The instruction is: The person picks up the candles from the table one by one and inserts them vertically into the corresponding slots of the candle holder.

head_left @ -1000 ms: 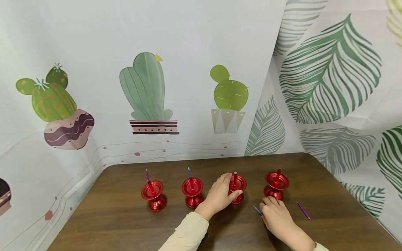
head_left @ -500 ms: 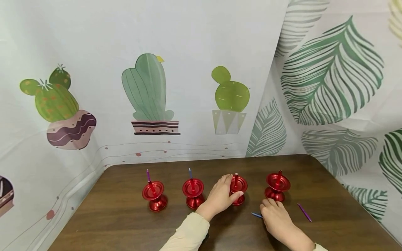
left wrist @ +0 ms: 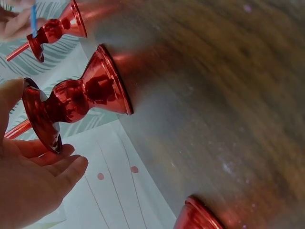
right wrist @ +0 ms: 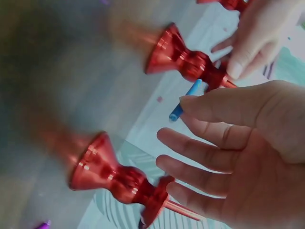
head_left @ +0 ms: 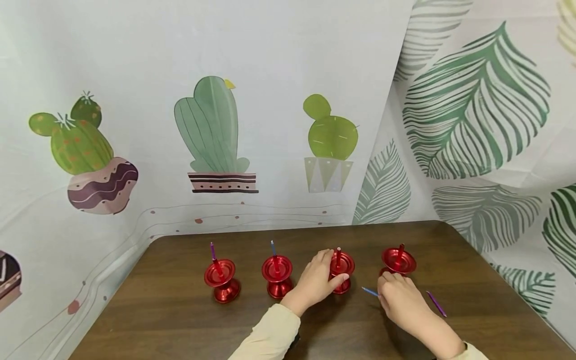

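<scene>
My left hand holds the dish rim of a shiny red candle holder, third from the left, with the thumb on one side and fingers on the other. A red tube stands up from its dish. Between thumb and index finger, my right hand pinches a thin blue candle; the other fingers are spread apart. That hand is just in front of the rightmost red candle holder and hides most of its base. A purple candle lies on the table to its right.
Two more red holders stand to the left, one with an upright purple candle and one with an upright blue candle. The brown wooden table meets a printed cloth backdrop behind.
My right hand has risen slightly and lifted the blue candle, which has turned in the fingers and now points up to the left. The left hand stays at its holder.
</scene>
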Action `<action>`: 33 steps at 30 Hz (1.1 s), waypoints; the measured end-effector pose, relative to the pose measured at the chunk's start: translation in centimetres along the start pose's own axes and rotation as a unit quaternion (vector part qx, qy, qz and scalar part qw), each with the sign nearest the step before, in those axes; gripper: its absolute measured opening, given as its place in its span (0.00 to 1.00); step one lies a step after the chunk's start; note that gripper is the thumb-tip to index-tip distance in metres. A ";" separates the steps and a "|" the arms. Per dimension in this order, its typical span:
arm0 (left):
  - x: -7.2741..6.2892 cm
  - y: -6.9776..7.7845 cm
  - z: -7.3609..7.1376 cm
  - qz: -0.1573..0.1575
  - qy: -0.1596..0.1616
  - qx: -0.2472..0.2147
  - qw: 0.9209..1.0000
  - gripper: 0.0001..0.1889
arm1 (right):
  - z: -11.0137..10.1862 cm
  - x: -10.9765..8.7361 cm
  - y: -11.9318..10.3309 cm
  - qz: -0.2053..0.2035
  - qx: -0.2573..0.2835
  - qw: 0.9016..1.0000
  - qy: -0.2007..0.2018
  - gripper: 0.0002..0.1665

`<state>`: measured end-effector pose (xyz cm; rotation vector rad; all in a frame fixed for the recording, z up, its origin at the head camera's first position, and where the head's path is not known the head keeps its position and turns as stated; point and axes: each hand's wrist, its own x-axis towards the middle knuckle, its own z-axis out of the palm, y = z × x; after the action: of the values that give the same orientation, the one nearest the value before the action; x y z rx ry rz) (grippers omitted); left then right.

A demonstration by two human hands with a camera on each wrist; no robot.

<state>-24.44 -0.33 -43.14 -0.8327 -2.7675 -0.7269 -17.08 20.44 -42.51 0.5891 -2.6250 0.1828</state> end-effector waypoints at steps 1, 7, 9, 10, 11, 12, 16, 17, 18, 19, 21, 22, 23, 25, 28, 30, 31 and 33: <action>0.0 0.0 0.0 0.000 0.001 0.001 1.000 0.34 | -0.2 0.2 0.1 -0.001 0.008 1.000 0.001 0.19; 0.0 0.2 0.0 0.003 0.001 0.004 1.000 0.34 | -1.5 1.9 1.0 -0.002 0.094 0.996 0.005 0.17; 0.0 0.2 -0.1 0.005 0.001 0.005 1.000 0.34 | -1.8 2.5 1.2 -0.001 0.146 0.989 0.001 0.16; 0.0 0.2 -0.1 0.005 0.001 0.006 1.000 0.34 | -1.9 2.9 1.3 -0.004 0.169 0.986 0.003 0.15; 0.1 0.2 -0.1 0.005 0.001 0.006 1.000 0.34 | -1.9 3.2 1.4 -0.005 0.193 0.981 0.003 0.14; 0.1 0.2 -0.1 0.005 0.001 0.006 1.000 0.34 | -1.9 3.6 1.5 -0.005 0.217 0.976 0.002 0.12; 0.0 0.1 -0.1 0.004 0.000 0.007 1.000 0.34 | -1.6 4.9 1.4 0.018 0.290 0.957 -0.005 0.06; 0.0 0.0 0.0 0.004 0.000 0.007 1.000 0.35 | -1.4 5.2 1.4 0.030 0.316 0.948 -0.009 0.05; 0.0 0.0 0.0 0.004 0.001 0.007 1.000 0.35 | -1.3 5.5 1.3 0.045 0.341 0.939 -0.011 0.03; 0.0 0.0 0.0 0.005 0.002 0.009 1.000 0.35 | -1.0 5.8 1.3 0.061 0.365 0.929 -0.013 0.03; -0.1 0.0 0.0 0.007 0.004 0.012 1.000 0.35 | -0.5 6.3 1.1 0.097 0.416 0.904 -0.016 0.05; -0.1 0.0 0.0 0.007 0.005 0.013 1.000 0.35 | -0.3 6.6 1.0 0.111 0.441 0.890 -0.016 0.07; -0.1 0.0 0.0 0.007 0.005 0.015 1.000 0.35 | 0.0 6.8 1.0 0.124 0.464 0.877 -0.017 0.10; -0.1 0.0 -0.1 0.006 0.004 0.016 1.000 0.35 | 0.4 7.3 0.8 0.154 0.501 0.851 -0.020 0.15; -0.1 0.0 -0.1 0.005 0.004 0.010 1.000 0.35 | 0.9 8.0 0.6 0.180 0.541 0.821 -0.018 0.20; -0.2 0.0 -0.1 0.004 0.001 0.007 1.000 0.35 | 1.1 8.4 0.3 0.190 0.558 0.808 -0.016 0.21; -0.1 0.0 -0.1 0.005 0.001 0.007 1.000 0.35 | 1.3 8.5 0.2 0.192 0.563 0.804 -0.014 0.21; -0.1 0.1 -0.1 0.006 -0.001 0.009 1.000 0.35 | 1.5 8.8 -0.1 0.194 0.570 0.798 -0.013 0.21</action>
<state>-24.29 -0.38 -43.09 -0.8469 -2.7627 -0.6990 -24.73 16.77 -39.91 0.3473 -2.3579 1.9550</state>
